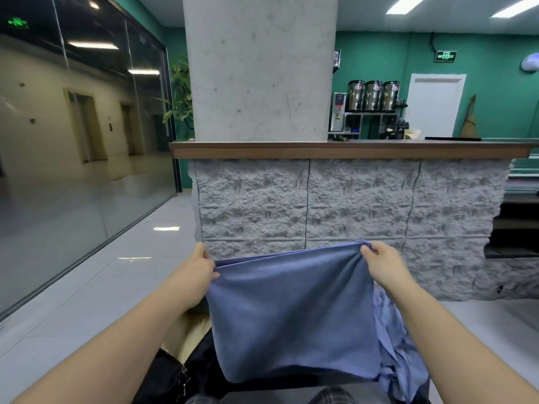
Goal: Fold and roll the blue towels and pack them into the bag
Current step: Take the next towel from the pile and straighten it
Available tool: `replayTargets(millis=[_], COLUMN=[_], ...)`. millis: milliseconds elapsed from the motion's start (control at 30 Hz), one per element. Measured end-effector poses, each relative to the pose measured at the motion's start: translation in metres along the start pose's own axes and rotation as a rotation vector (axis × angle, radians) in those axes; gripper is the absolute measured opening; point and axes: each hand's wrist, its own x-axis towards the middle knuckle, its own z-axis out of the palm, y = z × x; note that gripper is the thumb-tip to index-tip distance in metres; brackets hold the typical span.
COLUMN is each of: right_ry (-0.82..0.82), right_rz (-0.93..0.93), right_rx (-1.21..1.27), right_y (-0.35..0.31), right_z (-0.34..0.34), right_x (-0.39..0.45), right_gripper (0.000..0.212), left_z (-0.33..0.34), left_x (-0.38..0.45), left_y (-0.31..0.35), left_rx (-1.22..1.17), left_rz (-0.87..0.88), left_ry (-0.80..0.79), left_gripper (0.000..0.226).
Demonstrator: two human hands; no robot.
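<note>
While the left hand [201, 269] and the right hand [382, 262] each pinch one top corner, fingers clamped on the cloth, the blue towel [291, 313] hangs in the air before the person, above a dark bag [180, 371]. It looks soft, light and limp, so it probably sags if held elsewhere; corners give the best hold. More blue cloth [399, 354] lies crumpled behind it.

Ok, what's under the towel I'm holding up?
Both hands hold the towel up. Below it shows part of a black bag; more blue cloth hangs at its right. The rest is covered.
</note>
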Motion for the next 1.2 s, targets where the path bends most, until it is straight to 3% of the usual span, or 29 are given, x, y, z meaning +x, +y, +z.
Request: replayTargets(millis=[167, 233, 300, 367, 467, 533, 700, 833, 1067, 1200], right_ry=[-0.027, -0.026, -0.031, -0.016, 0.04, 0.059, 0.066, 0.033, 0.044, 0.033], right_rz=[-0.01, 0.003, 0.015, 0.007, -0.014, 0.002, 0.059, 0.129, 0.194, 0.139], right_rx=[0.007, 0.038, 0.076, 0.05, -0.03, -0.025, -0.06, 0.078, 0.234, 0.28], right_y=[0.007, 0.007, 0.005, 0.006, 0.01, 0.015, 0.028, 0.033, 0.025, 0.026], right_z=[-0.004, -0.003, -0.003, -0.001, 0.001, 0.001, 0.005, 0.008, 0.009, 0.009], right_x=[0.005, 0.006, 0.003, 0.002, 0.003, 0.006, 0.004, 0.001, -0.002, -0.007], right_gripper=[0.03, 0.024, 0.022, 0.023, 0.028, 0.027, 0.032, 0.027, 0.025, 0.02], left_z=[-0.018, -0.021, -0.016, -0.014, -0.028, -0.033, -0.026, -0.013, 0.002, 0.003], left_x=[0.005, 0.005, 0.004, 0.005, 0.003, 0.001, -0.013, -0.019, -0.022, -0.021], left_y=[0.005, 0.004, 0.0, 0.0, 0.004, 0.001, 0.007, 0.009, 0.002, -0.002], left_rx=[0.083, 0.159, 0.126, 0.177, 0.208, 0.138, -0.34, -0.562, -0.632, -0.653], left_rz=[0.095, 0.08, 0.008, -0.028, -0.055, -0.066, -0.108, -0.115, -0.084, -0.098], left_ry=[-0.01, 0.096, 0.227, 0.318, 0.337, 0.355, 0.391, 0.375, 0.326, 0.242], left_gripper=[0.012, 0.028, 0.02, 0.03, 0.04, 0.044, 0.047, 0.046, 0.047, 0.032])
